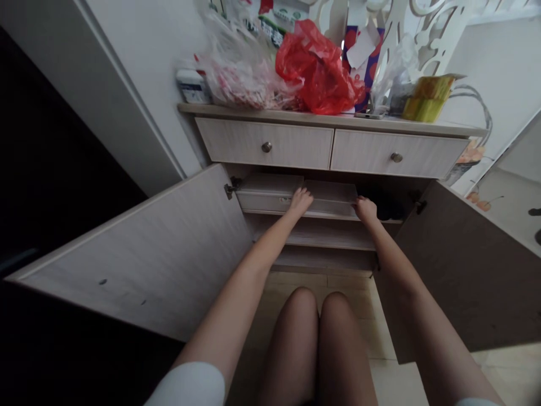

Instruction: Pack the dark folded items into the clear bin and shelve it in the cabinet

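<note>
A translucent, lidded plastic box (332,194) sits on the upper shelf of an open cabinet, between my two hands. At its left end my left hand (301,202) grips the edge, fingers bent over the side. My right hand (365,208) is closed on its right front corner, with the thumb and fingers together. Beside it on the left is a second, similar box (264,192) with a small latch on its front. Dark items (386,204), too dim to make out, lie on the shelf right of my right hand.
The left cabinet door (147,254) and right cabinet door (469,270) stand swung out on either side of my arms. Two drawers with round knobs are closed above. A red plastic bag (319,67), a clear bag (245,73) and a yellow packet (429,98) crowd the cabinet top.
</note>
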`<state>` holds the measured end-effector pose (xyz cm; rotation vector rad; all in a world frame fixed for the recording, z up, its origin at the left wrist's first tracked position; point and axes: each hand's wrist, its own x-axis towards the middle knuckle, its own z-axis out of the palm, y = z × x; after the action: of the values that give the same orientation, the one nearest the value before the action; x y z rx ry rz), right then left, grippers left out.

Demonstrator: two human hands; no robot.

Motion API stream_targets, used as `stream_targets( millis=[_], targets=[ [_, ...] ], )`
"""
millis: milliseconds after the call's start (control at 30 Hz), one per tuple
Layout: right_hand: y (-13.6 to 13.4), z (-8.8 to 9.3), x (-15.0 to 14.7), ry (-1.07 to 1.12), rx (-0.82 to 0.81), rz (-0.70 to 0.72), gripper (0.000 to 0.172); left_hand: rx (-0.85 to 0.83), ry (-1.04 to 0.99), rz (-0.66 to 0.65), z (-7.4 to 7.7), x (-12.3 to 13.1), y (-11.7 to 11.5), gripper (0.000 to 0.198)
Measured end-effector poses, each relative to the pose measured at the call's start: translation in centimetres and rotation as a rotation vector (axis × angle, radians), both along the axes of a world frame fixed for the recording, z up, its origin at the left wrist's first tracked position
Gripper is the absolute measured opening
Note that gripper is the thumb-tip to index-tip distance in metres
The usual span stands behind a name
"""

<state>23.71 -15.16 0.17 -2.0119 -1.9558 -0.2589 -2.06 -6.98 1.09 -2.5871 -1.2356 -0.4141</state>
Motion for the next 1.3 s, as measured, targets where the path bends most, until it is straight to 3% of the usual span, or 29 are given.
stream_targets(
  millis=[200,367,467,567,667,767,900,1067,1133,1233,1300],
  targets=[
    [0.7,0.0,0.8,-0.019,-0.061,-0.003,0.031,-0.041,0.009,-0.008,-0.7,-0.1,1.6,0.025],
    [-3.6,0.5,2.1,-0.027,0.005,0.092,0.028,-0.038,-0.020,-0.063,-0.5,-1.8,-1.2,0.022],
    [-8.3,0.2,2.5,-0.041,0.012,0.141,0.023,-0.009,-0.071,-0.173,-0.7,-3.8,-5.8,0.018],
    [-14.2,-1.1,2.1,-0.053,0.071,0.237,0.022,0.003,-0.113,-0.244,-1.8,-6.5,-11.9,0.018],
    [-20.2,-3.0,0.8,-0.031,0.146,0.337,0.027,0.008,-0.155,-0.280,-3.7,-9.0,-18.3,0.022],
    [-25.1,-4.9,-1.0,0.003,0.122,0.361,0.029,-0.018,-0.198,-0.273,-6.2,-10.8,-23.6,0.028],
    [-28.6,-7.4,-2.7,0.033,0.030,0.365,0.028,-0.155,-0.263,-0.207,-9.4,-12.4,-28.0,0.032],
    [-29.7,-9.6,-3.7,-0.016,-0.086,0.355,0.023,-0.378,-0.487,-0.147,-12.2,-13.0,-29.9,0.030],
    [-29.9,-9.7,-3.9,-0.039,-0.138,0.359,0.021,-0.361,-0.709,-0.037,-13.0,-12.6,-29.8,0.033],
    [-29.8,-9.0,-3.6,-0.043,-0.234,0.393,0.016,-0.293,-1.029,0.240,-14.4,-11.6,-29.0,0.040],
    [-28.9,-8.0,-3.0,0.010,-0.271,0.415,0.015,-0.433,-1.157,0.356,-15.3,-11.0,-28.3,0.057]
  ],
)
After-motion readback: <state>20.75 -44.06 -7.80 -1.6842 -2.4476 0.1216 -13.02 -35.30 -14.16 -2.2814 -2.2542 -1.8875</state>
